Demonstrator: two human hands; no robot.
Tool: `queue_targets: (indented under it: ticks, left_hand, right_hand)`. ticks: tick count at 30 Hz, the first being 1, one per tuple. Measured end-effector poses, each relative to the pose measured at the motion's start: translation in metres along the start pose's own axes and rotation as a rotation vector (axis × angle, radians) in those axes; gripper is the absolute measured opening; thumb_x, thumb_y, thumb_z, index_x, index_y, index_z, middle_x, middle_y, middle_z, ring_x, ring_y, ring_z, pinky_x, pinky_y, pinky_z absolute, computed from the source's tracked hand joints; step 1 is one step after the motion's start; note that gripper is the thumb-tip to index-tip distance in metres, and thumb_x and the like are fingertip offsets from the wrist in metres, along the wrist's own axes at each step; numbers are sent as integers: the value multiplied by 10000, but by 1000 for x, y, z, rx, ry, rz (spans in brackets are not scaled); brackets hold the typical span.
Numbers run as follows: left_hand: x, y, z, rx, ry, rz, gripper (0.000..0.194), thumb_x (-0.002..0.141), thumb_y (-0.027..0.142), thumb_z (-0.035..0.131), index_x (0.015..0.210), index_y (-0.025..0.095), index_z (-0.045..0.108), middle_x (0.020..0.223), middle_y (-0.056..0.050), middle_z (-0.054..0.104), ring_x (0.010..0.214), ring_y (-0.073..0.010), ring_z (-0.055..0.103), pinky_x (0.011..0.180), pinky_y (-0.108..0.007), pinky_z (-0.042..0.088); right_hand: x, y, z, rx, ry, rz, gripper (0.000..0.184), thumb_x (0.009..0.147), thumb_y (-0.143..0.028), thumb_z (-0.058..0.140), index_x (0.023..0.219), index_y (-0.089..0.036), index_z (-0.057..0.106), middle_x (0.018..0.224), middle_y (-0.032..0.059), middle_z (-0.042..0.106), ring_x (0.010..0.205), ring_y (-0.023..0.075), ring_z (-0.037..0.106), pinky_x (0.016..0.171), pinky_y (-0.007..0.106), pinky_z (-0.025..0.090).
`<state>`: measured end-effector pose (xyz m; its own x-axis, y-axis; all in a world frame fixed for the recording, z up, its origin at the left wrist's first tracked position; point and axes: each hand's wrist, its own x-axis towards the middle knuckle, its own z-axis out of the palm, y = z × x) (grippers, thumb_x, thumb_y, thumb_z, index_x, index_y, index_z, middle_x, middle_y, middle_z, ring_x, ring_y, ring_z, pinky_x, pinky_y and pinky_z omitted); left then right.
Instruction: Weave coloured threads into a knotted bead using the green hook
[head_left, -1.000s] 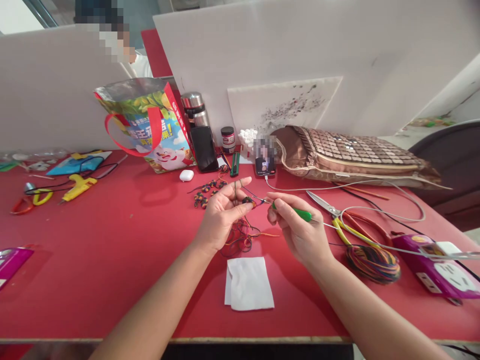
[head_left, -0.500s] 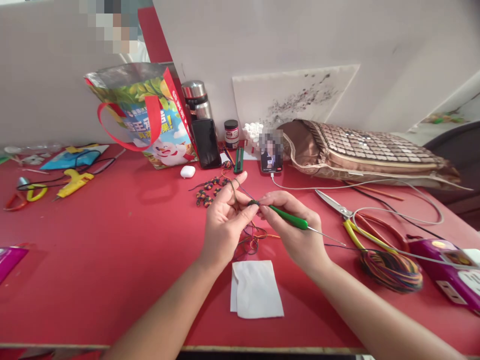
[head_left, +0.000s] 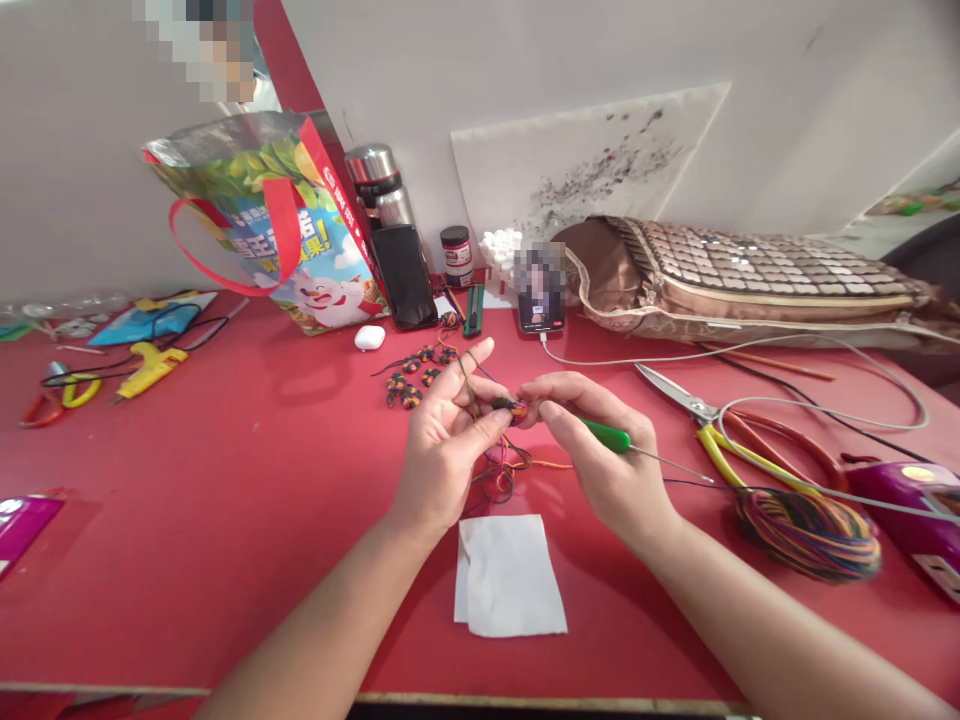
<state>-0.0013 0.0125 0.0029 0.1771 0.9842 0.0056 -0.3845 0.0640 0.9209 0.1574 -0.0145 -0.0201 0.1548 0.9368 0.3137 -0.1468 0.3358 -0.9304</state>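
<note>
Nearest us, below our 2 grips, a folded white sheet [head_left: 516,578] lies on the red table [head_left: 225,560]. Our left grip [head_left: 441,455] pinches a small multicoloured yarn piece [head_left: 514,408], with a strand [head_left: 466,382] looped round its raised index finger. Our right grip [head_left: 611,450] presses thumb and fingers around a green-handled hook [head_left: 611,437], just beside that piece; the tip is hidden, so we cannot tell whether it sits in the yarn. Right of that grip lie a yarn bundle [head_left: 814,538] and scissors [head_left: 679,392]. Beyond our left grip rest small yarn clusters [head_left: 409,392].
</note>
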Motion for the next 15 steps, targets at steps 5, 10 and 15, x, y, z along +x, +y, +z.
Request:
queue_targets:
  ticks: [5, 10, 15]
  left_hand:
    - [-2, -1, -2, 34, -39, 47, 517, 860, 173, 860, 1365, 245, 772, 921, 6, 766, 866, -135, 710, 870, -273, 589]
    - [-3, -3, -2, 74, -61, 85, 538, 885, 233, 892, 1405, 256, 755, 961, 0, 777, 899, -149, 743, 865, -280, 600]
    - [-4, -2, 0, 79, -48, 57, 613, 840, 229, 947, 1416, 258, 739, 936, 24, 752, 880, -124, 724, 828, -240, 591]
  right_hand:
    - [-1, -3, 0, -111, -10, -71, 103, 1008, -250, 756, 1061, -255, 845, 891, 29, 786, 746, 167, 712, 696, 329, 616]
    - [-2, -2, 2, -91, 32, -89, 106, 1007, -257, 771, 1094, -257, 830, 881, 22, 788, 733, 159, 713, 663, 316, 614]
    - [-4, -1, 4, -56, 85, -85, 82, 996, -291, 812, 1070, -267, 785, 757, -17, 727, 624, 136, 645, 568, 289, 556]
